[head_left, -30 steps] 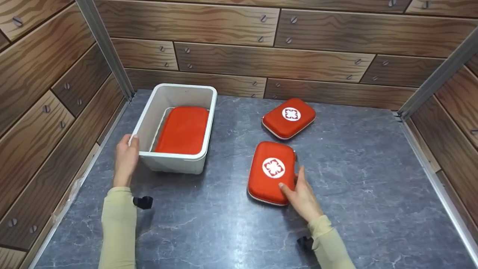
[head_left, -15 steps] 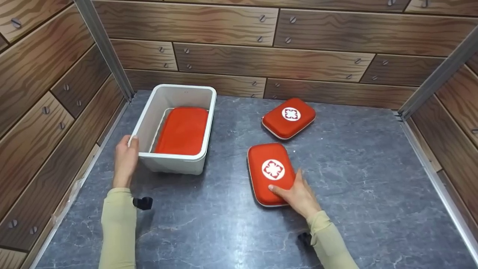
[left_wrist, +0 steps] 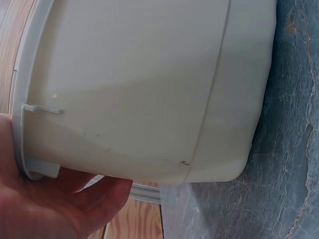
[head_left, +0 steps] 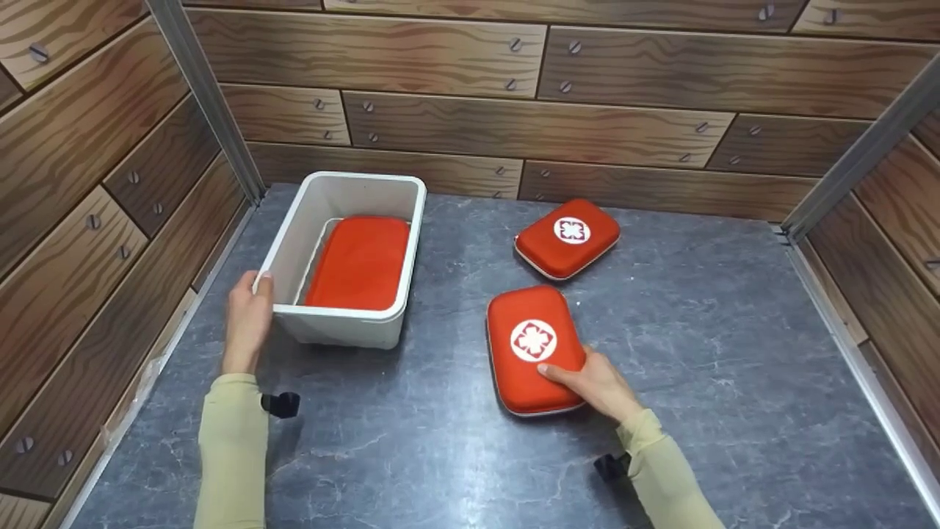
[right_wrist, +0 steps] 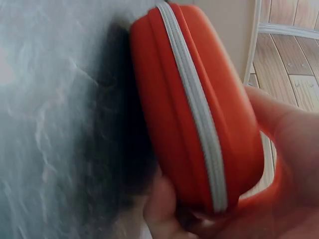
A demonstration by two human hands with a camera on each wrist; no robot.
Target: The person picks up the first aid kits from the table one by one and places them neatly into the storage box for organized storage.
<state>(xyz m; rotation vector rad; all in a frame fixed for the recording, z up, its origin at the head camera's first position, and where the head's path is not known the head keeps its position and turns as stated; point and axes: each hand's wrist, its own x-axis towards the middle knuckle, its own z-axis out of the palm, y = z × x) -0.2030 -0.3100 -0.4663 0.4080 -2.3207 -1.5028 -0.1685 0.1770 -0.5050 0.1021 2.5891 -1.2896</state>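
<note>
In the head view my left hand grips the near left corner of a white plastic bin, thumb over the rim. A red case lies inside the bin, its upper face plain. My right hand holds a second red zip case by its near right corner, the thumb on top beside a round white cross emblem. The right wrist view shows this case's grey zipper and fingers curled under its edge, with a dark shadow between case and floor. Behind it lies a third red case with the same emblem.
Grey marbled flooring lies under everything. Wood-patterned panels close off the back and both sides, with metal posts at the corners. The bin stands near the back left corner.
My right hand has taken a fuller grip on the near case, which has turned slightly counterclockwise. The left hand keeps its place on the bin.
</note>
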